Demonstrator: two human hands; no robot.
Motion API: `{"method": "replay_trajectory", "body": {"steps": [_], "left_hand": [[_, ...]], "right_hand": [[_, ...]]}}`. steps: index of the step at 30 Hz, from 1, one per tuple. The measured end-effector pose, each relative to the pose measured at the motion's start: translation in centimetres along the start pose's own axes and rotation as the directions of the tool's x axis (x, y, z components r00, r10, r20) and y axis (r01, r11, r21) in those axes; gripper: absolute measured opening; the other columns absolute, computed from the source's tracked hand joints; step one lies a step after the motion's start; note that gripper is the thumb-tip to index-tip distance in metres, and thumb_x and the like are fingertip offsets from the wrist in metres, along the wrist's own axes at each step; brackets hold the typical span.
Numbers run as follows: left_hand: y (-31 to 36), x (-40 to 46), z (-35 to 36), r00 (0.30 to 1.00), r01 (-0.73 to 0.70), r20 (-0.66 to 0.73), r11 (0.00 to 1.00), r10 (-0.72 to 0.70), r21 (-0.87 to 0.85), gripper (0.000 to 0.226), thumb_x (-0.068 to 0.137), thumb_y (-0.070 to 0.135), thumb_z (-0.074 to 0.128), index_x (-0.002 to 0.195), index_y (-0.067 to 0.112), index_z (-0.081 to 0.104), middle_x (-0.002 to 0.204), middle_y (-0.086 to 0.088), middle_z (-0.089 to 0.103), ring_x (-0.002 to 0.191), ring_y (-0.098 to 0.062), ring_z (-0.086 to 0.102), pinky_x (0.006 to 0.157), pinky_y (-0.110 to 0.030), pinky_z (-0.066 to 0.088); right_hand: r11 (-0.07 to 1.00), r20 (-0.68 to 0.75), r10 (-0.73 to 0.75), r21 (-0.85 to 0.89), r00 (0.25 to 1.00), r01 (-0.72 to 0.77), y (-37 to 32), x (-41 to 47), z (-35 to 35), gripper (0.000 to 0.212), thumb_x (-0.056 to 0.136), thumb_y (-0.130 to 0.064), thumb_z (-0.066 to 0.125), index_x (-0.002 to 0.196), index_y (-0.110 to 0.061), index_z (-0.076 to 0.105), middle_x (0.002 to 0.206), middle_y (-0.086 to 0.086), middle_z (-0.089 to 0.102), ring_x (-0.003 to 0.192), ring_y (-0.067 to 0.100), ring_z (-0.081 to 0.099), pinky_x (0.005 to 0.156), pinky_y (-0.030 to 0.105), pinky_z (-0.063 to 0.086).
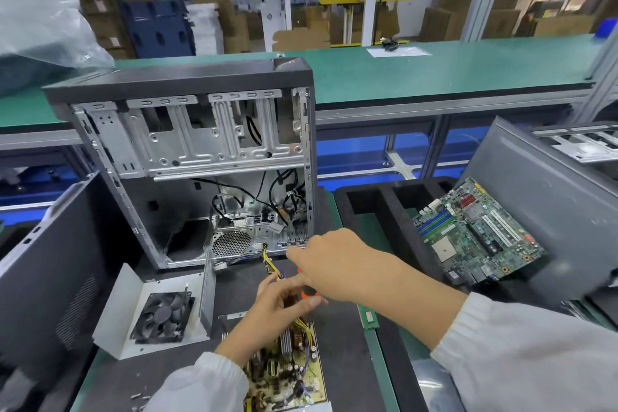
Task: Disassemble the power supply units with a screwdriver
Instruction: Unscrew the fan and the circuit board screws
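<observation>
- The power supply board (287,368) lies at lower centre on the tabletop (341,378), its cover with fan (160,314) set just left of it.
- The left hand (281,304) is curled around the board's yellow wires (272,266); they should be held clear of the components.
- The right hand (321,261) covers an orange-handled screwdriver (309,293); whether its grip is closed on it cannot be told.
- The open computer case (187,157) at centre left holds only loose cables.
- The black foam tray (394,217) at right carries a motherboard (475,234) propped on its far side.

An open computer case (187,157) stands upright on the dark mat (337,354), loose black cables hanging inside it. To the right, a green motherboard (478,234) leans tilted against a grey side panel (548,211) (its lower edge sits by a black foam tray (394,211)). A memory stick (367,316) lies flat near the mat's right edge.
</observation>
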State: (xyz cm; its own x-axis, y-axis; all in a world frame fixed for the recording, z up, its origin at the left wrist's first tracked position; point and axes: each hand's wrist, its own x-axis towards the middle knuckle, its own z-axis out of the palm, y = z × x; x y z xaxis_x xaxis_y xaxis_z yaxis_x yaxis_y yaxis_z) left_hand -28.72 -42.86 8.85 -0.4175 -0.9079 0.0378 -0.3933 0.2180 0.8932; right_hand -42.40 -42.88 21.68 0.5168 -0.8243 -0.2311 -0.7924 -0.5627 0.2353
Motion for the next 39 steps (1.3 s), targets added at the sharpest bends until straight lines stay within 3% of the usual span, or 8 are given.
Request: {"method": "replay_trajectory", "body": {"steps": [6,10,17,20,24,30,34,39], "left_hand": [[0.0,0.1,-0.3,0.998,0.050,0.032,0.998,-0.051,0.030,0.018,0.089,0.041,0.066,0.096,0.028,0.077,0.101,0.022,0.070,0.118,0.002,0.043,0.115,-0.055,0.019],[0.0,0.0,-0.1,0.998,0.043,0.037,0.999,-0.043,0.022,0.019,0.087,0.039,0.065,0.092,0.024,0.075,0.090,0.015,0.070,0.101,0.008,0.054,0.116,-0.055,0.015],[-0.6,0.0,0.1,0.998,0.056,0.015,0.991,-0.055,-0.119,0.017,0.077,0.057,0.073,0.083,0.041,0.075,0.098,0.010,0.073,0.128,-0.044,0.042,0.110,-0.061,0.029],[-0.2,0.1,0.0,0.999,0.046,0.024,0.997,-0.044,-0.061,0.013,0.081,0.054,0.068,0.085,0.043,0.075,0.094,0.003,0.072,0.119,-0.015,0.051,0.113,-0.058,0.024],[-0.1,0.1,-0.2,0.997,0.036,0.065,0.999,-0.037,0.027,0.011,0.090,0.038,0.062,0.092,0.033,0.071,0.087,0.030,0.069,0.104,0.016,0.050,0.117,-0.051,0.006],[-0.4,0.0,-0.4,0.997,0.077,0.009,0.997,-0.077,0.007,0.014,0.084,0.046,0.066,0.090,0.038,0.077,0.104,0.017,0.069,0.129,-0.015,0.040,0.114,-0.052,0.026],[-0.2,0.0,-0.3,0.998,0.034,0.058,0.998,-0.037,0.048,0.009,0.090,0.040,0.063,0.093,0.039,0.072,0.091,0.018,0.070,0.108,0.007,0.052,0.118,-0.049,0.010],[-0.6,-0.1,-0.2,0.997,0.063,0.042,0.994,-0.060,-0.088,0.014,0.087,0.043,0.069,0.091,0.031,0.074,0.098,0.008,0.072,0.119,-0.027,0.053,0.106,-0.052,0.037]], "right_hand": [[0.985,0.093,-0.151,0.097,0.984,0.142,0.9,-0.2,-0.4,0.041,0.085,-0.009,0.065,0.120,-0.019,0.046,0.112,0.007,0.049,0.069,0.019,0.041,0.049,0.029,0.027],[0.978,0.069,-0.104,0.189,0.992,0.089,1.0,0.0,-0.7,0.035,0.093,-0.034,0.057,0.124,-0.020,0.047,0.113,0.009,0.053,0.095,0.029,0.056,0.064,0.033,0.040],[1.000,-0.036,0.013,-0.019,0.999,-0.013,-0.5,0.7,0.1,0.030,0.101,-0.032,0.042,0.109,-0.009,0.060,0.112,0.011,0.060,0.100,0.031,0.060,0.051,0.028,0.028],[1.000,-0.028,0.001,0.006,1.000,0.000,-0.1,0.7,0.0,0.027,0.100,-0.029,0.044,0.112,-0.008,0.057,0.112,0.012,0.060,0.100,0.033,0.060,0.059,0.033,0.034],[0.992,0.050,-0.030,0.122,0.998,0.024,0.4,0.4,-0.2,0.024,0.096,-0.021,0.052,0.118,-0.012,0.050,0.108,0.011,0.054,0.085,0.029,0.055,0.058,0.033,0.032],[0.968,0.132,-0.138,0.229,0.982,0.105,0.7,0.6,-0.3,0.041,0.080,-0.005,0.069,0.113,-0.020,0.051,0.098,-0.001,0.034,0.072,0.018,0.043,0.047,0.028,0.025],[0.974,0.052,0.004,0.227,0.999,-0.016,0.6,0.4,-0.4,0.044,0.090,-0.044,0.058,0.121,-0.016,0.046,0.110,0.011,0.051,0.095,0.031,0.056,0.062,0.033,0.037],[0.997,-0.080,0.076,0.015,0.994,-0.075,-0.4,0.6,0.0,0.054,0.097,-0.055,0.035,0.104,-0.008,0.060,0.104,0.011,0.061,0.093,0.029,0.061,0.052,0.027,0.026]]}}
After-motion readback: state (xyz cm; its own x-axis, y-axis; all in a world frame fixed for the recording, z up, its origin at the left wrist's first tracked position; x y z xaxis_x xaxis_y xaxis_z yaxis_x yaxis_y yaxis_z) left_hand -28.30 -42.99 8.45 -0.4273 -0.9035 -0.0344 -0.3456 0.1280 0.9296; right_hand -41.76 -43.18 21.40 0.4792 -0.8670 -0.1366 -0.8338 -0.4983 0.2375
